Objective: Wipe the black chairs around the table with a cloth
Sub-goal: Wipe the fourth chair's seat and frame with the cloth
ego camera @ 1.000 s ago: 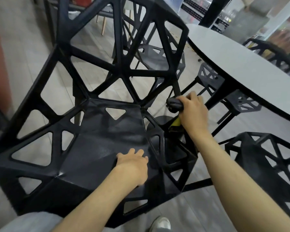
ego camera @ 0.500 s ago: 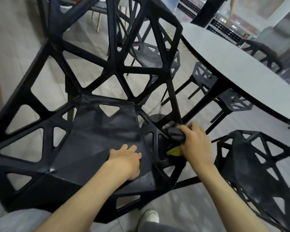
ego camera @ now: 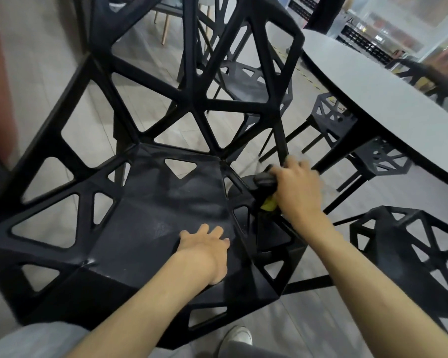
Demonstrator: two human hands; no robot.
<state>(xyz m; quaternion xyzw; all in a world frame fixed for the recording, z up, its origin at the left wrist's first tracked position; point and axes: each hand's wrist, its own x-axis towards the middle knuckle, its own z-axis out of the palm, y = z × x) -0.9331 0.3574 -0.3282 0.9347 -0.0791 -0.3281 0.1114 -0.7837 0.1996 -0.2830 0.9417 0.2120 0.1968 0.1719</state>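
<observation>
A black chair (ego camera: pixel 150 223) with triangular cut-outs fills the middle of the view, its dusty seat facing me. My left hand (ego camera: pixel 204 251) lies flat on the front of the seat, fingers spread. My right hand (ego camera: pixel 298 192) grips a dark cloth with a yellow patch (ego camera: pixel 265 188) and presses it against the chair's right edge, where the backrest strut meets the seat. Most of the cloth is hidden under my hand.
A grey round table (ego camera: pixel 388 104) stands at the right, with black chairs tucked under it (ego camera: pixel 380 161). Another black chair (ego camera: pixel 419 254) sits at the lower right and one (ego camera: pixel 251 83) behind the backrest. My white shoe (ego camera: pixel 237 338) is on the wooden floor below.
My right hand slid the cloth down the right backrest strut, then came back up a little along it. My left hand has stayed on the seat.
</observation>
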